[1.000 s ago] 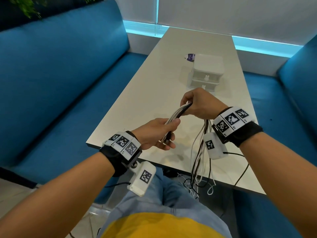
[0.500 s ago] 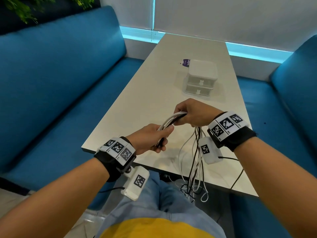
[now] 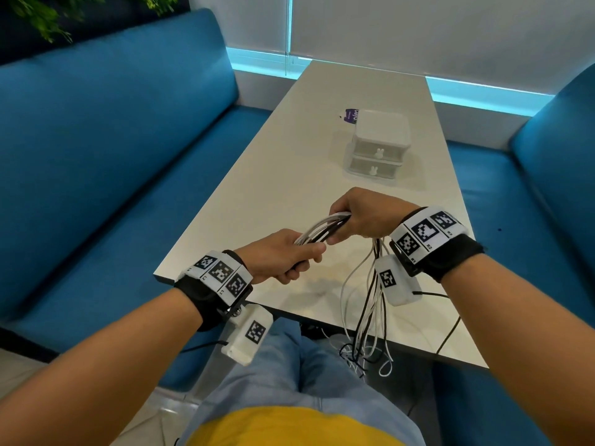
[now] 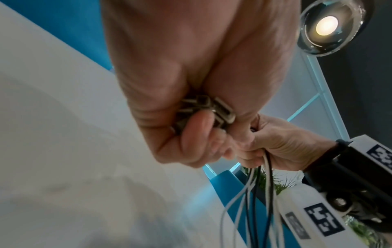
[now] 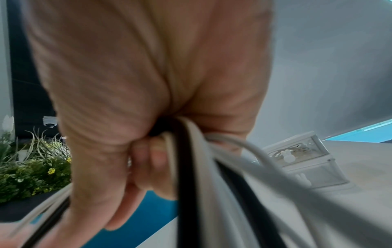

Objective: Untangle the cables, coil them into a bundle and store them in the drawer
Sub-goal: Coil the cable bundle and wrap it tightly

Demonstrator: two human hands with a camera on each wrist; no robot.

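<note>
A bundle of white and black cables spans between my two hands above the near end of the white table. My left hand grips the plug ends in a fist. My right hand grips the same bundle a short way along. The loose lengths hang from the right hand past the table edge toward my lap. A small white two-drawer box stands farther along the table, both drawers closed; the top drawer holds some cables.
Blue sofas run along both sides of the table. A small purple packet lies behind the drawer box. Thin black leads from the wrist cameras hang near the table's front edge. Plants stand beyond the left sofa.
Both hands kept their grip on the cable bundle and moved slightly closer together; the bundle between them arches a little more. The head view tilted, so the table appears farther off.
</note>
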